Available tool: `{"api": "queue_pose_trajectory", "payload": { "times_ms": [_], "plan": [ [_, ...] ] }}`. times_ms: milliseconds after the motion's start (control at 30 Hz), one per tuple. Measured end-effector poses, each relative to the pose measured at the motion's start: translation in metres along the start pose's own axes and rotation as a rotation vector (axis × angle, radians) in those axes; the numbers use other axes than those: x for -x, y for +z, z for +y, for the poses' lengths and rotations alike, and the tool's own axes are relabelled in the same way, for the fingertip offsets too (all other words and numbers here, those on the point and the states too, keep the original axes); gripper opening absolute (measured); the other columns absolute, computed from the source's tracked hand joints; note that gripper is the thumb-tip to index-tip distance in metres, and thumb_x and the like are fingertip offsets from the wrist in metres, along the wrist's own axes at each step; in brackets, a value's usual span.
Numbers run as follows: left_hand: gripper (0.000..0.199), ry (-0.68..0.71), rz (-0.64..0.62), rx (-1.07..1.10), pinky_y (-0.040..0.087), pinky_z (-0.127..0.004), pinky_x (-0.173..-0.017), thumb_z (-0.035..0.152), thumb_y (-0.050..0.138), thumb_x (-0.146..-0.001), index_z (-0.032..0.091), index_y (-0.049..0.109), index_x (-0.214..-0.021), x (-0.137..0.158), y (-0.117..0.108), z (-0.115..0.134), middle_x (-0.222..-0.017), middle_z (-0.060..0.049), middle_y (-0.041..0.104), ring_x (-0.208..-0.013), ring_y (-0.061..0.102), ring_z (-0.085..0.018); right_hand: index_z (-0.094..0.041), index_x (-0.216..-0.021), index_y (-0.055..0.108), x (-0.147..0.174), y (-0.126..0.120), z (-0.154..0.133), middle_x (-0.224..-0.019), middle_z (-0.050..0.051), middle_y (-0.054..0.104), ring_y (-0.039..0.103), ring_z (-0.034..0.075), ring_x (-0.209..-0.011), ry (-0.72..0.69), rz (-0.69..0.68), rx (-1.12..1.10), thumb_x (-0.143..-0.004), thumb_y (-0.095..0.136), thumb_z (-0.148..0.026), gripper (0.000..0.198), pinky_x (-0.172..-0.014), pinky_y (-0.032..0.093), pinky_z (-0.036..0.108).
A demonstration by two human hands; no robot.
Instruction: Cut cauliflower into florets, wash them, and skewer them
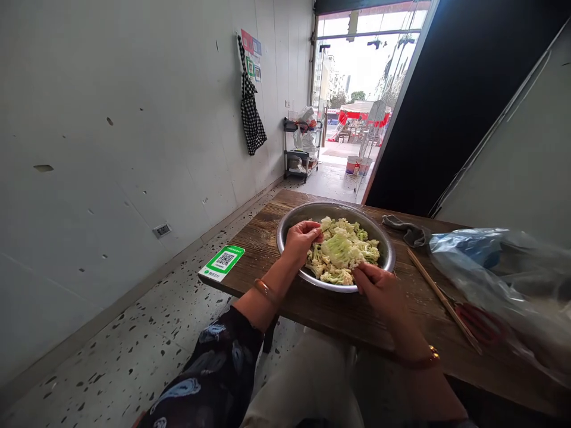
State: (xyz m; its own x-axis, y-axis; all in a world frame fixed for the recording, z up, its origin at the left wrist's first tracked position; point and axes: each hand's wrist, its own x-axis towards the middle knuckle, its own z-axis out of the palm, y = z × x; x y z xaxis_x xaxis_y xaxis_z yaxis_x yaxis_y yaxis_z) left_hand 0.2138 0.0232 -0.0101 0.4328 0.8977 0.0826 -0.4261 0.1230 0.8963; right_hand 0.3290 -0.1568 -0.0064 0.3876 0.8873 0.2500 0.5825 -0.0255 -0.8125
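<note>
A large metal bowl holds many pale green and white cauliflower florets. Over them, a broad piece of cauliflower spans the gap between my two hands. My left hand pinches its upper left side, fingertips closed above the bowl's left part. At the lower right end, my right hand grips it with thumb and fingers pressed together near the bowl's front rim. The undersides of the fingers are partly hidden.
The bowl stands on a wooden table. A QR code card lies at its left corner. To the right are a grey cloth, a wooden stick, red-handled scissors and a clear plastic bag. A shelf cart stands by the doorway.
</note>
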Motion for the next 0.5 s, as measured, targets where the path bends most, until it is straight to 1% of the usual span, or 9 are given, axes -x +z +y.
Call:
{"api": "queue_pose_trajectory", "payload": {
  "times_ms": [100,233,367,500],
  "plan": [
    [0.024,0.071,0.015,-0.06,0.049,-0.024,-0.062,0.022,0.08,-0.064,0.013,0.064,-0.079,0.0015,0.0008,-0.0006,-0.062,0.001,0.064,-0.056,0.058,-0.009,-0.021,-0.058,0.056,-0.0024,0.0006,-0.0035,-0.052,-0.003,0.05,0.046,0.013,-0.054,-0.019,-0.012,0.061,-0.087,0.053,-0.046,0.039,-0.054,0.033,0.025],
    [0.018,0.165,0.019,-0.189,0.046,-0.022,-0.06,0.015,0.074,-0.066,0.015,0.065,-0.082,0.0028,0.0006,-0.0026,-0.063,0.002,0.063,-0.059,0.059,-0.01,-0.021,-0.068,0.065,-0.0055,0.0026,-0.0029,-0.055,-0.001,0.056,0.05,0.016,-0.055,0.003,-0.002,0.123,-0.087,0.051,-0.048,0.037,-0.052,0.034,0.026],
    [0.016,0.209,0.042,-0.263,0.048,-0.023,-0.063,0.013,0.069,-0.068,0.017,0.064,-0.082,0.0029,-0.0014,-0.0051,-0.067,0.001,0.063,-0.064,0.061,-0.012,-0.02,-0.07,0.067,-0.0058,0.005,0.001,-0.061,0.001,0.06,0.053,0.016,-0.06,-0.003,0.037,0.151,-0.086,0.052,-0.049,0.037,-0.056,0.037,0.026],
    [0.015,0.285,0.082,-0.356,0.048,-0.024,-0.065,0.014,0.069,-0.068,0.018,0.063,-0.082,0.0031,-0.0035,-0.0057,-0.071,0.001,0.063,-0.066,0.061,-0.012,-0.02,-0.066,0.066,-0.0048,0.007,0.0027,-0.056,0.0,0.058,0.051,0.016,-0.055,-0.014,0.042,0.151,-0.087,0.051,-0.048,0.038,-0.053,0.036,0.026]
  ]
}}
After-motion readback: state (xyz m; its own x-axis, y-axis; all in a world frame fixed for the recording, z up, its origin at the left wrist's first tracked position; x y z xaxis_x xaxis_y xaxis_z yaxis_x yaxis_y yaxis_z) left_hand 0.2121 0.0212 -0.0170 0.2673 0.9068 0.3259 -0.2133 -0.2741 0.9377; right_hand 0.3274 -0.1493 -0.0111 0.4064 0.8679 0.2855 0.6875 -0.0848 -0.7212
